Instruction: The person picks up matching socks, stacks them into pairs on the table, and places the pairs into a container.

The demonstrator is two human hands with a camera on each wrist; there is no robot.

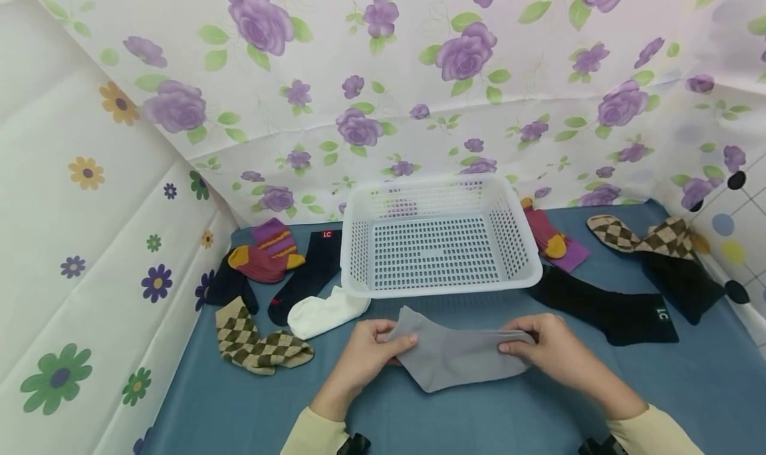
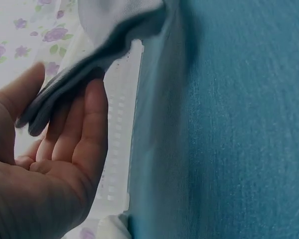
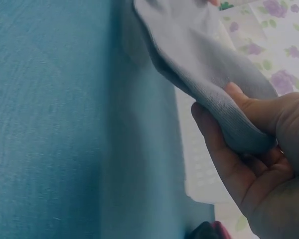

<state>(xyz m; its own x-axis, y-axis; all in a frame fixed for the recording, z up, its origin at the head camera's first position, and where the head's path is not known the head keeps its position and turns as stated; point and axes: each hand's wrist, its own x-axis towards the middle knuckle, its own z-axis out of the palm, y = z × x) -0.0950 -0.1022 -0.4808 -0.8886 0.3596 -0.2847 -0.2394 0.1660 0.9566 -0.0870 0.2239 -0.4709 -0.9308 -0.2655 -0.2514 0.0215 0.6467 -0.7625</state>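
Observation:
A pair of grey socks point(image 1: 457, 355), one laid over the other, is stretched between my two hands in front of the basket. My left hand point(image 1: 366, 347) pinches the left end between thumb and fingers. At the other end, my right hand point(image 1: 553, 345) grips the socks with the thumb on top and fingers beneath. The left wrist view shows two dark layers of the socks point(image 2: 84, 84) lying edge to edge by the left thumb. In the right wrist view the ribbed grey fabric point(image 3: 214, 94) passes between the right thumb and fingers.
Behind the hands stands a white plastic basket point(image 1: 439, 292) with nothing inside. Left of it lie a white sock point(image 1: 326, 314), a checkered sock point(image 1: 254, 342), a dark navy sock point(image 1: 311, 272) and red-purple socks point(image 1: 269, 255). To its right are a black sock point(image 1: 616, 312) and another checkered sock point(image 1: 667, 239).

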